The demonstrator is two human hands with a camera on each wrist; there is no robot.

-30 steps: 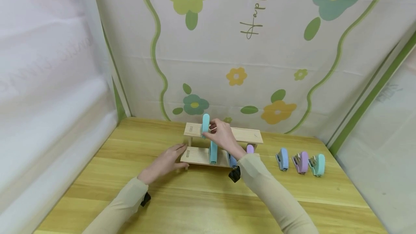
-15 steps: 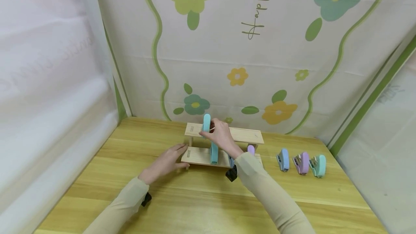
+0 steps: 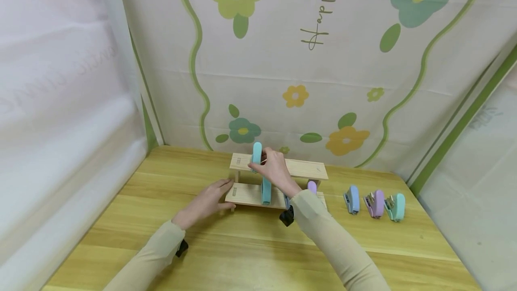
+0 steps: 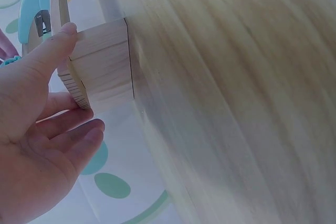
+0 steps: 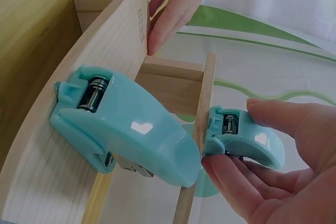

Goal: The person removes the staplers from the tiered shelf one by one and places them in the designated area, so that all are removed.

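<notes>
A small two-step wooden rack stands near the back of the table. On its upper step is a teal stapler, which my right hand pinches between thumb and fingers. My left hand holds the left end of the lower step, thumb at the front edge and fingers round the far side. A second teal stapler stands on the lower step, in front of the held one. Further right on that step are a blue stapler, mostly hidden by my right wrist, and a purple stapler.
Right of the rack, a blue stapler, a purple stapler and a teal stapler stand in a row on the wooden table. A flower-printed cloth hangs behind the table.
Both hands keep their places, the right on the upper teal stapler and the left on the rack's end. The right wrist has shifted slightly left; the view has drifted a little.
</notes>
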